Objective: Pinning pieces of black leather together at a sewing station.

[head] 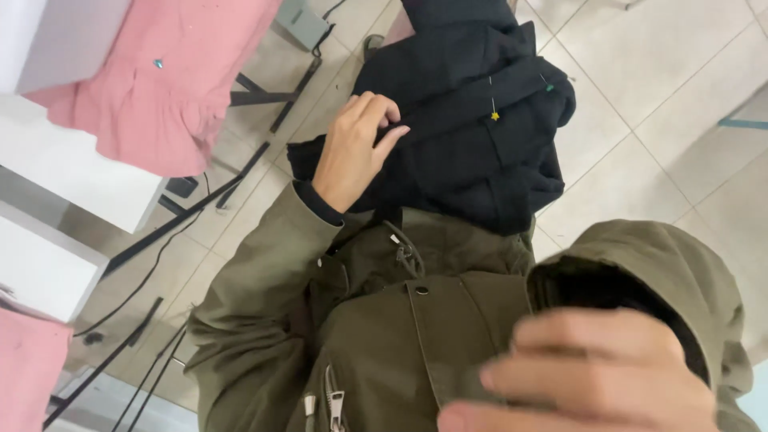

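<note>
My left hand reaches out from an olive jacket sleeve and pinches a fold of a dark navy garment, thumb against fingers. The bunched garment hangs in front of my chest. Two pins stick in it, one with a yellow head and one with a green head. My right hand is blurred and very close to the camera at the lower right. Its fingers lie together and point left over the front of my olive jacket. Whether it holds anything is hidden.
A pink garment with a teal pin hangs over a white table at the left. More pink cloth shows at the lower left. Black cables and a grey box lie on the tiled floor.
</note>
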